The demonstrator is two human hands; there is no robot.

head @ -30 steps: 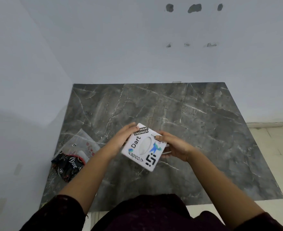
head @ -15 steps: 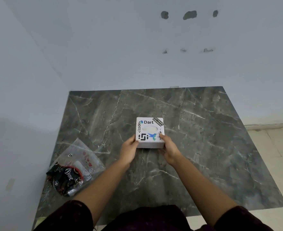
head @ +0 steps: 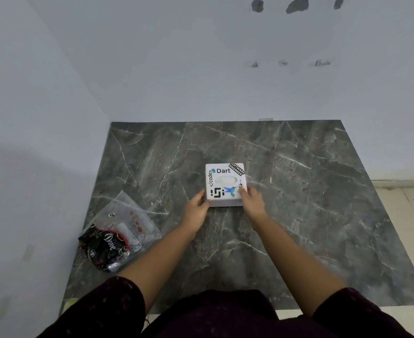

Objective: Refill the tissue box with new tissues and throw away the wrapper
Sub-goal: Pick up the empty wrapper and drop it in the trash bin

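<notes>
A square white tissue box (head: 225, 184) with stickers on its lid rests flat on the dark marble slab (head: 298, 191), its oval opening showing white tissue. My left hand (head: 197, 207) holds its near left corner and my right hand (head: 251, 201) holds its near right corner, fingers on the lid edge. A crumpled clear plastic wrapper (head: 130, 215) lies at the slab's left side, partly under a black printed packet (head: 105, 247).
White walls meet in a corner behind and to the left of the slab. Pale floor tiles (head: 406, 215) lie to the right. My dark sleeves and lap fill the bottom of the view.
The box was held tilted above the slab a second ago; it has since been set down flat farther from me, and both hands still rest on its near corners.
</notes>
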